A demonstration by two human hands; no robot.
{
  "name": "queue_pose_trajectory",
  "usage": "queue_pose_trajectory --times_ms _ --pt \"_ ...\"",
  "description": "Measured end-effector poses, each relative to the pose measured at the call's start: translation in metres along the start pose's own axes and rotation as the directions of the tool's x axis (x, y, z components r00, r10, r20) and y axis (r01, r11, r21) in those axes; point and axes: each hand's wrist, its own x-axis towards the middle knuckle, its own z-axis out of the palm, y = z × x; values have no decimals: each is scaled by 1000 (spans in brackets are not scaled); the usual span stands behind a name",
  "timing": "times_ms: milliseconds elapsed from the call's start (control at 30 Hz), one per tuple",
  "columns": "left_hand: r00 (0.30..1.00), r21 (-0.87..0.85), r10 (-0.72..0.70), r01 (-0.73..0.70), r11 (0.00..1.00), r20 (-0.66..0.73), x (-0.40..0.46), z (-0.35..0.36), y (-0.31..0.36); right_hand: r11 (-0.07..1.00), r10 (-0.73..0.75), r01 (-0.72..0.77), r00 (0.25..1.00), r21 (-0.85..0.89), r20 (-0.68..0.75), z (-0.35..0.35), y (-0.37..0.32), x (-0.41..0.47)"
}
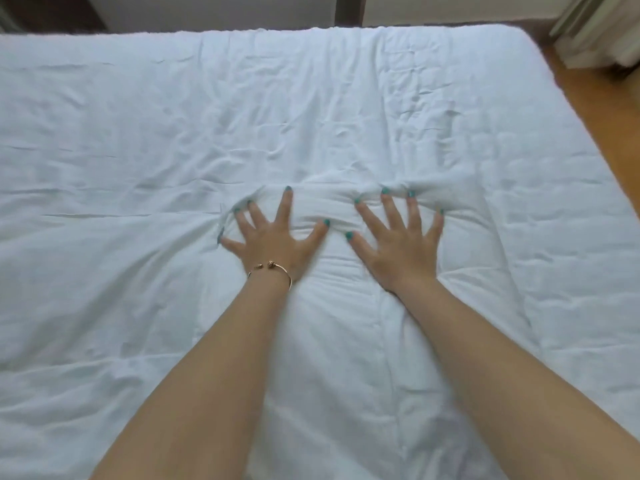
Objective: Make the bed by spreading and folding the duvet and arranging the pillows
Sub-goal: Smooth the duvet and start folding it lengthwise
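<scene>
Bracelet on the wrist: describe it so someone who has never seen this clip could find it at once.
A white duvet fills the view, with two bare forearms reaching up from the bottom edge to press on it. Follow the left arm to the left hand, spread flat on the cloth. The bracelet is a thin gold open band at that wrist; the right hand wears none.

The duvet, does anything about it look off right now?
Mostly flat, but the duvet bunches into a raised ridge just beyond the left hand and right hand, both pressed flat; fine wrinkles elsewhere.
</scene>
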Motion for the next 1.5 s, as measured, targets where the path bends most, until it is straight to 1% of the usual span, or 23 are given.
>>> queue_pose_trajectory --times_ms 133,233,300,433,533,600,633,667,700,767,800,833,900,967,1000,1067,1133,1200,1267,1300,1367,1400,1500 --pt "996 12 -41 42 999 -75 11 13 6 998 5 3 990 57 -141 20 -1 13" --pt "991 7 -52 54 999 -125 11 19 7 998 -4 17 982 64 -188 27 -2 13" --pt "993 8 -61 62 998 -100 12 19 7 997 -12 25 987 79 -160 31 -1 13" --pt "995 69 -97 94 993 30 17 -4 7 985 -19 26 999 171 -43 31 5 21" --pt "968 117 -193 175 978 159 7 -34 -11 976 -43 28 997 216 67 24 14 23" --pt "965 228 -222 187 956 141 -23 -45 -24 980 -53 25 988 197 142 14 16 20" --pt "977 253 -190 162 954 91 -47 -47 -27 986 -57 30 984 164 167 10 15 16" --pt "993 230 -113 101 968 38 -75 -45 -25 992 -60 38 981 120 185 5 15 12" --pt "1000 173 16 -13 985 -20 -108 -40 -20 996 -54 41 980 75 191 1 15 7" --pt "946 64 299 -293 954 -128 -187 -26 -14 999 -31 33 988 -12 154 -6 16 -9" --pt "912 44 395 -392 919 -109 -225 -17 -20 999 -32 35 995 -30 90 -11 15 -21" --pt "897 35 439 -438 898 -46 -256 -8 -34 1000 -29 29 1000 1 8 -16 14 -38" --pt "909 43 410 -413 910 76 -293 10 -78 983 23 -8 997 185 -78 -26 7 -90" --pt "933 12 335 -340 940 133 -301 18 -123 931 101 -88 995 354 -21 -28 -10 -167" --pt "940 -1 318 -321 947 120 -299 19 -140 914 123 -124 992 387 26 -26 -21 -212" --pt "925 -2 349 -353 936 152 -291 18 -164 947 81 -95 995 307 60 -14 -48 -308" --pt "866 18 416 -438 899 276 -277 13 -181 975 29 -50 995 215 99 3 -85 -397" --pt "818 47 478 -518 854 321 -258 9 -191 974 59 -89 987 210 148 25 -118 -451" --pt "798 64 501 -550 833 334 -246 13 -194 965 156 -190 970 181 186 45 -139 -465" --pt "796 69 507 -556 828 329 -245 14 -193 968 193 -215 967 128 167 54 -143 -461" --pt "800 62 509 -553 831 316 -248 18 -192 973 213 -226 959 51 187 66 -139 -446" --pt "803 50 508 -548 835 311 -248 20 -190 974 210 -223 955 41 208 69 -135 -439" --pt "803 46 513 -550 834 304 -247 20 -188 973 219 -227 960 30 177 75 -130 -432"
